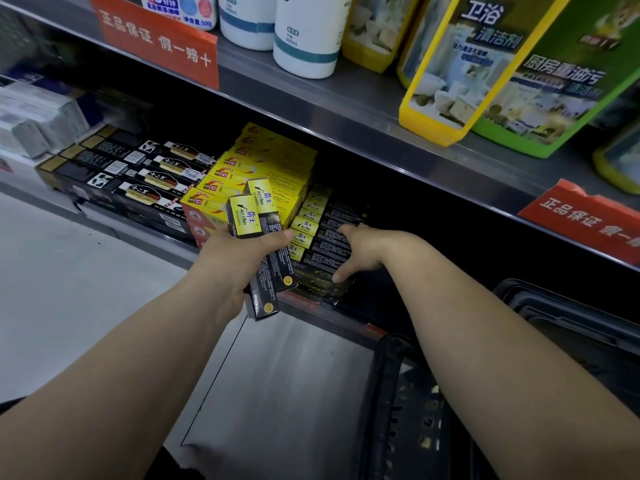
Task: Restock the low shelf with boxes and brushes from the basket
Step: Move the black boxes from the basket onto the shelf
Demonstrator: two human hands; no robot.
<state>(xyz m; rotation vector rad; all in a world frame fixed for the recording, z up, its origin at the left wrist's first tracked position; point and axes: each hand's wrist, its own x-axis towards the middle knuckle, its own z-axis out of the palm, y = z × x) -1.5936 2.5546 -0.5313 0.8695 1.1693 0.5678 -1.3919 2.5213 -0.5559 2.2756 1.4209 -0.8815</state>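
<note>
Holding two slim black-and-yellow boxes (pixel 258 233) in the left grip (pixel 235 268), centre of the frame, just in front of the low shelf (pixel 332 315); wrapping fingers and thumb round their middles, with yellow ends up and black ends below the palm; probably handling light, stiff cardboard with a glossy face, likely to slip box against box under a loose squeeze; judging the long narrow sides near the middle as the place to take hold, and avoiding the end flaps for fear of crushing or popping them; resting the right grip (pixel 360 254) spread and flat, holding nothing, on the stacked matching boxes (pixel 311 233) lying on the shelf just right of centre, thumb at the front edge, fingers reaching toward the back; seemingly squaring that stack before adding the two in hand; working just beside a tall pile of yellow boxes (pixel 270 168) on its left, with rows of black boxes (pixel 138 174) further left; kneeling or crouching beside a dark basket (pixel 398 393) at lower right, too shadowed inside for telling its contents; working beneath an upper shelf (pixel 346 109) carrying white bottles (pixel 304 36) and yellow-green cleaner packs (pixel 485 71)
</note>
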